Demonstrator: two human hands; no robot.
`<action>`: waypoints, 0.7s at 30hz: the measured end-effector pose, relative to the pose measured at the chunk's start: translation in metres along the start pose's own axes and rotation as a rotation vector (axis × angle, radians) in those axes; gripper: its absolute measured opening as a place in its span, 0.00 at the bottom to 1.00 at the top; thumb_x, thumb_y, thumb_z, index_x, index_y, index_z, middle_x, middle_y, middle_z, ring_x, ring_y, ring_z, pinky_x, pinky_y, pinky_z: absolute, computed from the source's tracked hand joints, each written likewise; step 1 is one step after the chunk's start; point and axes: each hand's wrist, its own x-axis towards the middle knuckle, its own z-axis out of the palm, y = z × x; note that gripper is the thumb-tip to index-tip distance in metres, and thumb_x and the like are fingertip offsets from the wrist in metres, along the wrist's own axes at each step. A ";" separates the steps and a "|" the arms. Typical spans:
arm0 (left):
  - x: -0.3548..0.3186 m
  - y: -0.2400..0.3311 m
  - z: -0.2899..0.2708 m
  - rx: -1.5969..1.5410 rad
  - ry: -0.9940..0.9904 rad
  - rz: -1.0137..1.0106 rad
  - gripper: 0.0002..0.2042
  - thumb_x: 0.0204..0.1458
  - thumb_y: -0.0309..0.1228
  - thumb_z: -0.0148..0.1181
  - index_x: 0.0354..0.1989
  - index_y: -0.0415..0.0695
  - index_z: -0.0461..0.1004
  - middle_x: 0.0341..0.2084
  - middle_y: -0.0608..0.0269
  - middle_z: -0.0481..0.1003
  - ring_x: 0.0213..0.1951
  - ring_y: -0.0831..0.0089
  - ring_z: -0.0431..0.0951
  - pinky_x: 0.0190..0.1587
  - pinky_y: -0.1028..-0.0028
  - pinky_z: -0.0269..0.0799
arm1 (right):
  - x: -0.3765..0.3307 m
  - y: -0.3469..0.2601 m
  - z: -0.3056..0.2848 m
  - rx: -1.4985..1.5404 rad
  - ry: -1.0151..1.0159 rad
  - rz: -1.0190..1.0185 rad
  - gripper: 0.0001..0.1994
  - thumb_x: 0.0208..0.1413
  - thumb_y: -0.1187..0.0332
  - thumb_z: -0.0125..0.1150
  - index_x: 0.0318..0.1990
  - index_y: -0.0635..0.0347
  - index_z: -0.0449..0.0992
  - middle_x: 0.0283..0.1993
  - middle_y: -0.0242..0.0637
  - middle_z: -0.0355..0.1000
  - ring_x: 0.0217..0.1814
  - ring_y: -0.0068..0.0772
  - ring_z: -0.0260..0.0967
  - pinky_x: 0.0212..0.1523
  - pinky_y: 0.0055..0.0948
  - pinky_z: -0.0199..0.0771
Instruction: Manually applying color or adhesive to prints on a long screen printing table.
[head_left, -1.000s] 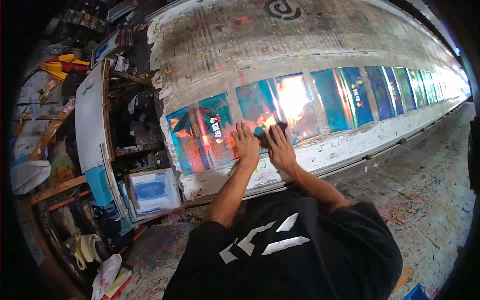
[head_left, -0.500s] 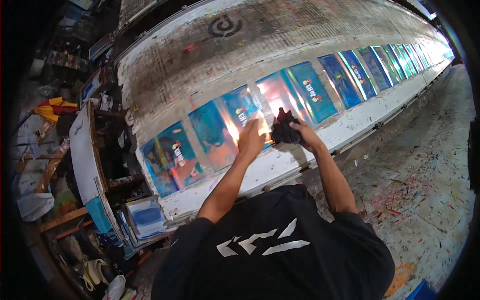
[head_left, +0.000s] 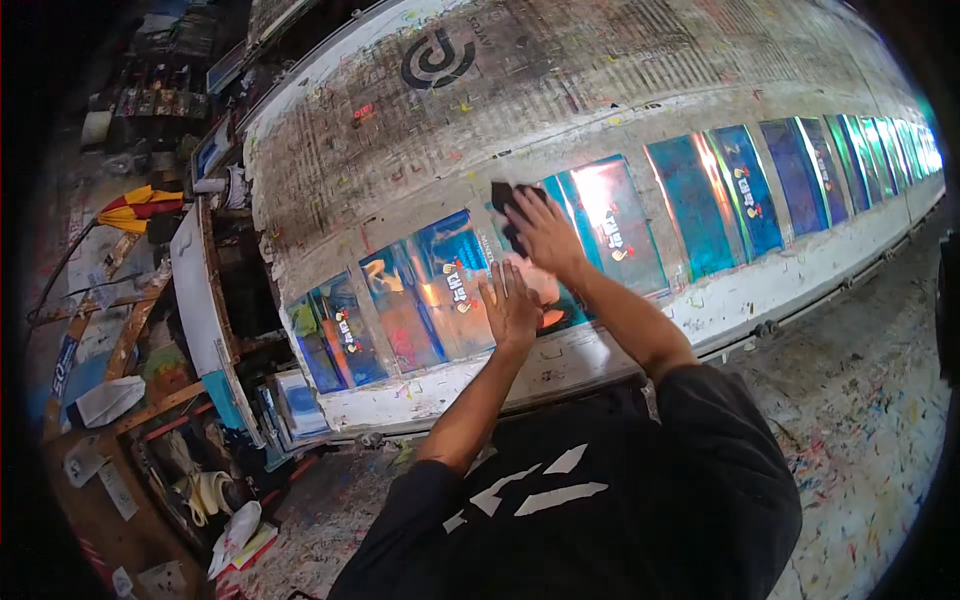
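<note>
Black cloth (head_left: 505,202) shifted to upper left of third shiny sheet (head_left: 608,225) from left, half a second ago bunched near lower edges; right hand (head_left: 545,232) flat over it, fingers extended; left hand (head_left: 512,308) open, palm down at sheet's left side.

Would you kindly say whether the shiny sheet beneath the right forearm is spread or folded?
Spread: the shiny sheet lies flat on the table, its print and right edge showing.

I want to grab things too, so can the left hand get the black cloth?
Probably yes: the black cloth lies just ahead of the left hand, its left side uncovered. The right hand on top of it may get in the way, though.
</note>
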 end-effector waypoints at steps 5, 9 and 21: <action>-0.001 0.008 -0.010 0.031 -0.096 -0.024 0.38 0.59 0.45 0.56 0.74 0.37 0.57 0.77 0.52 0.51 0.80 0.55 0.41 0.77 0.43 0.29 | 0.012 0.003 0.001 -0.011 0.028 0.056 0.30 0.63 0.62 0.57 0.72 0.55 0.64 0.80 0.45 0.51 0.83 0.48 0.44 0.79 0.53 0.45; -0.002 0.008 0.006 0.166 0.081 -0.034 0.31 0.63 0.40 0.50 0.72 0.37 0.61 0.76 0.52 0.56 0.79 0.55 0.46 0.77 0.43 0.33 | -0.099 -0.042 -0.015 0.033 -0.086 0.105 0.29 0.62 0.66 0.58 0.71 0.57 0.65 0.80 0.45 0.51 0.84 0.48 0.43 0.79 0.52 0.47; 0.020 0.062 -0.034 -0.032 0.128 -0.057 0.27 0.59 0.35 0.54 0.66 0.35 0.69 0.69 0.43 0.65 0.74 0.49 0.56 0.71 0.32 0.46 | -0.233 -0.024 -0.144 0.821 -0.598 0.775 0.22 0.55 0.73 0.66 0.59 0.54 0.81 0.51 0.45 0.82 0.50 0.38 0.79 0.55 0.35 0.77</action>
